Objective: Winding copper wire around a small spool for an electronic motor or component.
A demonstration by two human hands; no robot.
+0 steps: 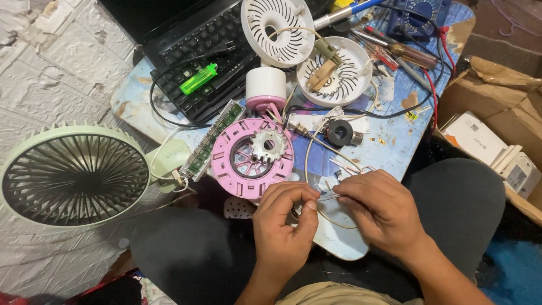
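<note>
A cluttered blue board (395, 141) rests across the person's lap, beside a green fan (73, 175) and a laptop (192, 51). Over its near edge, left hand (285, 223) and right hand (381, 209) both pinch a thin wire (327, 197), stretched between their closed fingertips.

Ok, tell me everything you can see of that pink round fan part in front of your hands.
The pink round part looks like moulded plastic, a disc-shaped ring lying flat on the blue work board. Pink spokes show in its open centre, where a pale toothed wheel sits. A green circuit strip lies against its left edge, and a white-and-pink cylinder stands just behind it. Its near rim sits close above the left hand; contact cannot be told. Thin wires cross its right side.
</note>
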